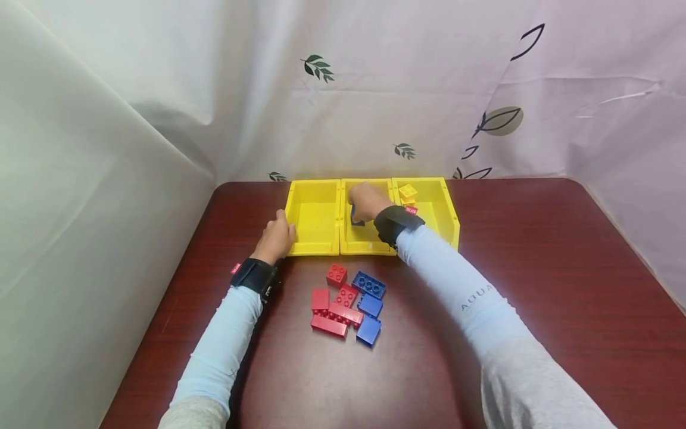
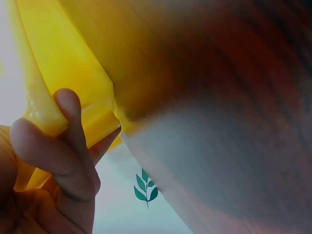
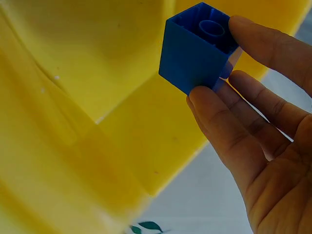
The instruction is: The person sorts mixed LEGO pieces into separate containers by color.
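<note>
Low in the middle of the frame, red plastic blocks (image 1: 329, 326) and blue plastic blocks (image 1: 368, 330) lie on a dark red, shiny table (image 1: 407, 381). Up and left of them, the left hand (image 1: 276, 238) pinches the rim of the left yellow plastic bin (image 1: 316, 220). Near the frame's middle, the right hand (image 1: 370, 201) holds a small blue plastic block (image 3: 192, 56) with thumb and fingers, inside the middle yellow plastic bin (image 1: 367, 248). I can't quite tell if it touches bottom. Just right, yellow plastic blocks (image 1: 408, 191) sit in the right yellow plastic bin (image 1: 445, 208). It looks like sorting by colour; next seems to need a gentle letting go.
</note>
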A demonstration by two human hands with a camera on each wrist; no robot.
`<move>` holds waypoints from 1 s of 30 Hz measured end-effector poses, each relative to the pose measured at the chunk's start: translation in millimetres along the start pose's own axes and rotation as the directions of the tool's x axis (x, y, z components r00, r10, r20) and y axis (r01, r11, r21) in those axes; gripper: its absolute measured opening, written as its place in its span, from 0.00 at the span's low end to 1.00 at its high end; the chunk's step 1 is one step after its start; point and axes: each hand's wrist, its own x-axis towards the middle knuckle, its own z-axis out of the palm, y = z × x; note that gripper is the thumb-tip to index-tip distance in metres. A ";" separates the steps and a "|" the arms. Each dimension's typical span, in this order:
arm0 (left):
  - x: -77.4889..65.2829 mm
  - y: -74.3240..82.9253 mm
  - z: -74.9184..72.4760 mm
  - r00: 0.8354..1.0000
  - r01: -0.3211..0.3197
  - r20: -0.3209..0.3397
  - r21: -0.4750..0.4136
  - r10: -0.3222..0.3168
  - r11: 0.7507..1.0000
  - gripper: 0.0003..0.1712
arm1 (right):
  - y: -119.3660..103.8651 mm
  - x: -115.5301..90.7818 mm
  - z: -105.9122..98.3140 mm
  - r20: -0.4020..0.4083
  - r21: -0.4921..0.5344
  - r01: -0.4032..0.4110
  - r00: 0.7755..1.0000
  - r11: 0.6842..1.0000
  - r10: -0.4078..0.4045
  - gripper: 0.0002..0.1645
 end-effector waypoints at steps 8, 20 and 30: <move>-1.9 1.0 -0.6 1.000 0.014 0.019 -0.013 -0.014 1.000 0.26 | 4.6 13.2 16.7 0.031 -0.001 -0.033 0.999 0.999 0.033 0.14; -0.5 0.7 -0.1 1.000 0.000 0.003 -0.012 0.000 1.000 0.24 | 8.1 13.3 23.2 0.037 0.053 -0.039 0.999 0.998 0.037 0.24; 0.3 -0.3 0.5 1.000 0.003 0.002 -0.004 -0.003 1.000 0.24 | 7.0 10.7 24.5 0.031 0.058 -0.037 0.999 0.998 0.035 0.24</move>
